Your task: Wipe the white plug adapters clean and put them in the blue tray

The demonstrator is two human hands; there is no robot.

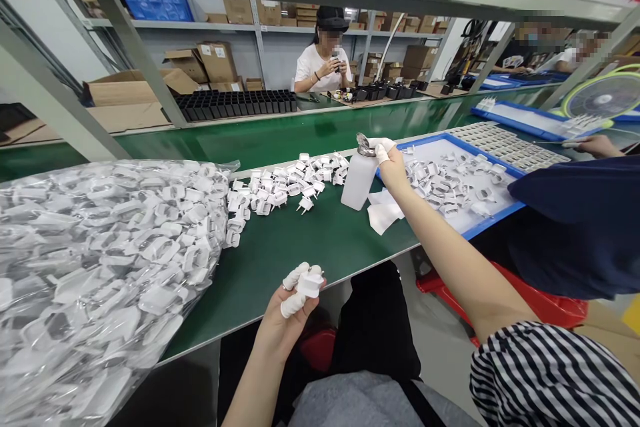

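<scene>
Between the fingertips of my left hand (295,290) is a white plug housing (311,281), held over the near edge of the green table. White finger cots cover several of those fingers. My right hand (393,163), also in finger cots, reaches forward and grips the metal top of a translucent white dispenser bottle (358,180) that stands upright. The bottle's metal lid (364,141) is tilted up. A folded white wipe (384,212) lies beside the bottle, below my right wrist. Left of the bottle, a loose pile of white plug housings (280,183) spreads over the table.
A large clear bag of white housings (115,267) fills the left side. A blue-rimmed tray (463,230) of white parts sits at right, beside a co-worker's dark sleeve (575,220). Grid trays (505,143) lie behind it. Across the line, another person (325,57) sits near black housings (240,103).
</scene>
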